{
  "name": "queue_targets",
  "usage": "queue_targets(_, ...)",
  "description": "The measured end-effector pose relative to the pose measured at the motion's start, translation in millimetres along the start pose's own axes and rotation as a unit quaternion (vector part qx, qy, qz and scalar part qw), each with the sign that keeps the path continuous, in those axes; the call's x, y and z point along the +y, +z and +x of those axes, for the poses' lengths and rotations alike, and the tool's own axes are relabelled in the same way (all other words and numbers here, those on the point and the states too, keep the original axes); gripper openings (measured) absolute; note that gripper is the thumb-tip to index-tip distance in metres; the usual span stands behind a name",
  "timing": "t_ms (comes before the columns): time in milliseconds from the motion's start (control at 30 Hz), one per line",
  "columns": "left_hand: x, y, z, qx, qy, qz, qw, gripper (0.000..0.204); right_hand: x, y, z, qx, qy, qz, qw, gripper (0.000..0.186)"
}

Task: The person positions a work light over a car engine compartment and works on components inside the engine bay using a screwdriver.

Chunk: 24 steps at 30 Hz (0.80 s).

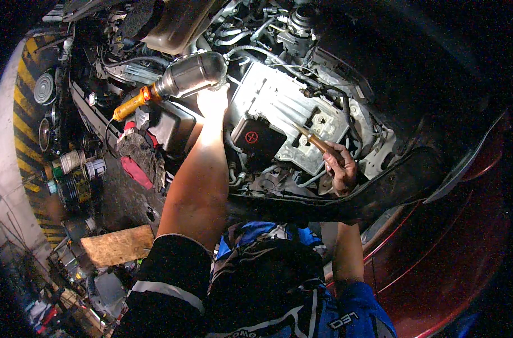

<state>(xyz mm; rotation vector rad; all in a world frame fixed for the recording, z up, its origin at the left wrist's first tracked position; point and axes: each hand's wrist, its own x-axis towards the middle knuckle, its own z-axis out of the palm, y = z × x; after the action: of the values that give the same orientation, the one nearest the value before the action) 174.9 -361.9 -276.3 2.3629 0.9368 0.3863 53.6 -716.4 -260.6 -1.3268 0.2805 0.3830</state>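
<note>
My right hand point(342, 167) is closed around a slim brown-handled tool point(318, 142), whose narrow pale tip points up and left over a silver metal cover point(310, 155) in a car's engine bay. My left hand point(214, 102) is reached forward at the head of a work lamp point(191, 74) with an orange handle point(133, 105). Glare whitens this hand and the lamp head hides its fingers, so their grip cannot be made out. Strong light falls on the ribbed part of the cover. Just left of the tool sits a black box point(260, 141) with a red round mark.
Hoses point(267, 54) and cables run around the cover. A grey and red rag point(141, 153) lies left of my left forearm. A dark red body panel point(436, 253) is at the right. Cans point(93, 168), a wooden board point(118, 246) and clutter lie lower left.
</note>
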Motion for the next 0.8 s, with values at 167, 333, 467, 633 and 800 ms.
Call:
queue_targets(167, 5, -1, -4, -0.028, 0.02, -0.022, 0.999, 0.05, 4, -8, 6, 0.019, 0.182, -0.041, 0.982, 0.032)
queue_targets(333, -8, 3, 4, -0.005, 0.047, -0.014, 0.999, 0.043, -1, 0, 4, 0.016, -0.18, -0.333, 0.925, 0.032)
queue_targets(467, 1, -1, -2, -0.028, 0.021, -0.013, 0.999, 0.04, -3, 0, 5, 0.012, -0.215, -0.34, 0.916, 0.03)
queue_targets(633, 0, -4, 0, -0.038, 0.045, -0.038, 0.998, 0.039, -13, 0, 7, -0.053, 0.195, 0.095, 0.975, 0.034)
queue_targets(800, 11, -3, -7, -0.002, 0.061, -0.039, 0.997, 0.033, 17, -3, 9, -0.055, -0.12, -0.305, 0.943, 0.038)
